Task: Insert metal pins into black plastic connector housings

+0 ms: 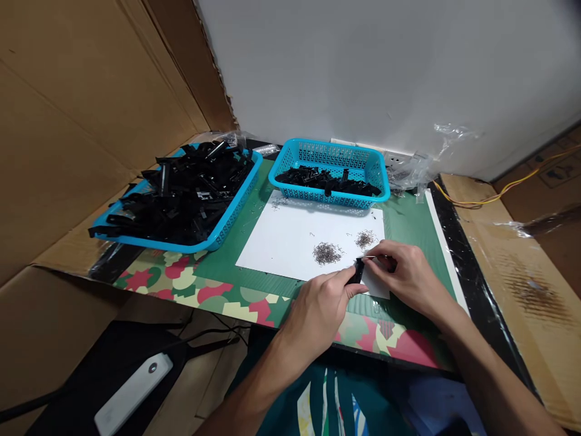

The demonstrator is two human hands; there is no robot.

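My left hand is closed on a small black plastic part over the near right of the white sheet. Pinched in my right hand is a thin metal tool, its tip at the top end of the black part. Just beyond my hands lie two piles of tiny dark metal pieces, a larger pile and a smaller pile. Both hands are close together, and my fingers hide some of the part and the tool.
A blue basket with black parts stands behind the sheet. A larger blue basket, heaped with black parts, is at the left. Cardboard rises at left; yellow cable and clear plastic lie at right.
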